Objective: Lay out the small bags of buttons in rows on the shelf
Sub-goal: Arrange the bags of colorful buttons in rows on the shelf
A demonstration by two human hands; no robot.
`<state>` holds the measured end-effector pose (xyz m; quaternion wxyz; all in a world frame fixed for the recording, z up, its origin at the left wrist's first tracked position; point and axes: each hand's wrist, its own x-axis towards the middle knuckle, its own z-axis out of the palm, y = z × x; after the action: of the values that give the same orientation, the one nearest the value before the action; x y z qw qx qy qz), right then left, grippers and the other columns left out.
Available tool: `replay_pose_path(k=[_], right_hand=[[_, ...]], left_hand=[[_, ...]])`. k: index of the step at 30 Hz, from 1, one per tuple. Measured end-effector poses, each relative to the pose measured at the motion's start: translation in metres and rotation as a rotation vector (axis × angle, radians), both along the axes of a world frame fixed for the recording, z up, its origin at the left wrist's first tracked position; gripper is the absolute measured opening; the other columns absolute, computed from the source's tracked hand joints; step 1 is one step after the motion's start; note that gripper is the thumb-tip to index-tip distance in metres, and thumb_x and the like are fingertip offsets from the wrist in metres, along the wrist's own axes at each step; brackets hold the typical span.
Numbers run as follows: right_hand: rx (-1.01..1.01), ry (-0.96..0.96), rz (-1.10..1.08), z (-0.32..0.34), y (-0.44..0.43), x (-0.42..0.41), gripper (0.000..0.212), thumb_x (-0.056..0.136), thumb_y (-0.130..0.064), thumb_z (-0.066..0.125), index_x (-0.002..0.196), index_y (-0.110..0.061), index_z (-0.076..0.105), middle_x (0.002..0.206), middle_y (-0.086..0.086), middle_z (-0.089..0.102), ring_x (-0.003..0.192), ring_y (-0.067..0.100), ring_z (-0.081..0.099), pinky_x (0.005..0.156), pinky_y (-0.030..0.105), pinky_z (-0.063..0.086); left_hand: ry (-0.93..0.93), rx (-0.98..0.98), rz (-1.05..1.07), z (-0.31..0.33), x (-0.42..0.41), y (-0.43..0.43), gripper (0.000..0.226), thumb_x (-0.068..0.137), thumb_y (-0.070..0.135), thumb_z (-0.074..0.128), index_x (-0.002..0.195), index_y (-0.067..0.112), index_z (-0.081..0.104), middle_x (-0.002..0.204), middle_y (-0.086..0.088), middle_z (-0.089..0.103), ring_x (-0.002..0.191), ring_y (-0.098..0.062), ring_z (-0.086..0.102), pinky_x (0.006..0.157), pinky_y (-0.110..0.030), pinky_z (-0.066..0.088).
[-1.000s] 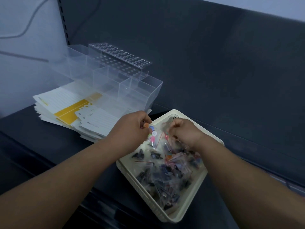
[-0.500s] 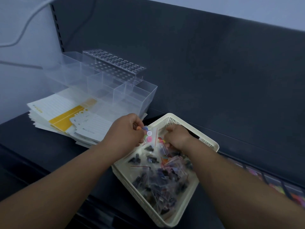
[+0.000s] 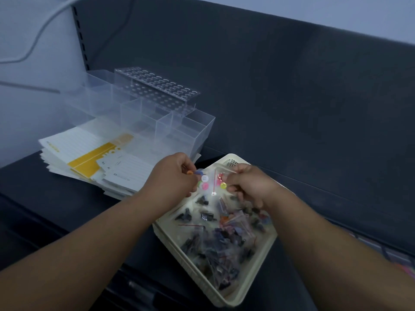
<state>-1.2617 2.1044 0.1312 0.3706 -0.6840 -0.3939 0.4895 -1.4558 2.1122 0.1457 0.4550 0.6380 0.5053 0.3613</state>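
Observation:
A cream plastic basket (image 3: 267, 261) sits on the dark shelf (image 3: 67, 216), holding several small clear bags of mostly dark buttons (image 3: 215, 248). Above its far end my left hand (image 3: 173, 176) pinches a clear bag with coloured buttons (image 3: 204, 181): white, pink, orange, blue. My right hand (image 3: 249, 182) pinches another small bag (image 3: 221, 181) with a yellow and a pink button. The two bags hang side by side between my hands, touching or nearly so.
A stack of lined notepads with a yellow band (image 3: 94, 156) lies left of the basket. Clear acrylic organiser boxes (image 3: 157, 113) stand behind it against the dark back panel (image 3: 292, 97). Coloured items show at the far right edge (image 3: 406, 268).
The right hand has come up out of the basket with a second bag and now holds it level with the left hand's bag. The left hand stays in place.

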Motion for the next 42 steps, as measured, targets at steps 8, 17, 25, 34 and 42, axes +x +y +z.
replay_pose_path(k=[8,17,25,34,42], right_hand=[[0.105,0.203,-0.015,0.045,-0.051,0.007,0.017,0.084,-0.006,0.066,0.072,-0.018,0.065,0.068,-0.005,0.070,0.053,0.005,0.049,0.046,0.017,0.036],[0.140,0.418,-0.063,0.066,-0.129,0.039,0.014,0.087,-0.008,0.062,0.076,-0.016,0.059,0.076,0.003,0.070,0.063,0.012,0.064,0.055,0.022,0.052],[0.185,0.391,-0.181,0.056,-0.225,0.094,0.021,0.087,-0.002,0.061,0.071,-0.015,0.054,0.070,0.005,0.066,0.059,0.013,0.063,0.049,0.021,0.051],[0.204,0.318,-0.237,0.033,-0.314,0.146,0.020,0.085,-0.004,0.063,0.098,-0.017,0.057,0.078,0.002,0.065,0.061,0.007,0.059,0.047,0.016,0.047],[0.161,0.315,-0.273,0.019,-0.366,0.186,0.015,0.085,-0.001,0.064,0.091,-0.015,0.061,0.073,0.001,0.065,0.057,0.008,0.058,0.046,0.018,0.045]], left_hand=[[-0.233,-0.228,0.078,0.020,0.011,-0.015,0.023,0.076,-0.003,0.069,0.068,0.009,0.051,0.077,-0.022,0.066,0.070,-0.025,0.060,0.066,-0.036,0.051],[-0.380,-0.382,-0.066,0.039,0.072,-0.078,0.020,0.082,-0.011,0.059,0.091,0.007,0.059,0.077,-0.011,0.063,0.064,-0.015,0.059,0.055,-0.021,0.052],[-0.299,-0.399,-0.145,0.032,0.149,-0.161,0.022,0.079,-0.005,0.066,0.075,0.015,0.058,0.066,-0.001,0.062,0.056,-0.008,0.054,0.055,-0.021,0.043],[-0.324,-0.499,-0.237,0.018,0.212,-0.251,0.017,0.083,0.002,0.066,0.076,0.015,0.058,0.068,-0.003,0.065,0.058,-0.011,0.058,0.048,-0.021,0.049],[-0.183,-0.454,-0.350,0.007,0.247,-0.296,0.006,0.086,0.011,0.066,0.092,0.012,0.063,0.077,-0.003,0.069,0.061,-0.011,0.062,0.065,-0.028,0.051]])
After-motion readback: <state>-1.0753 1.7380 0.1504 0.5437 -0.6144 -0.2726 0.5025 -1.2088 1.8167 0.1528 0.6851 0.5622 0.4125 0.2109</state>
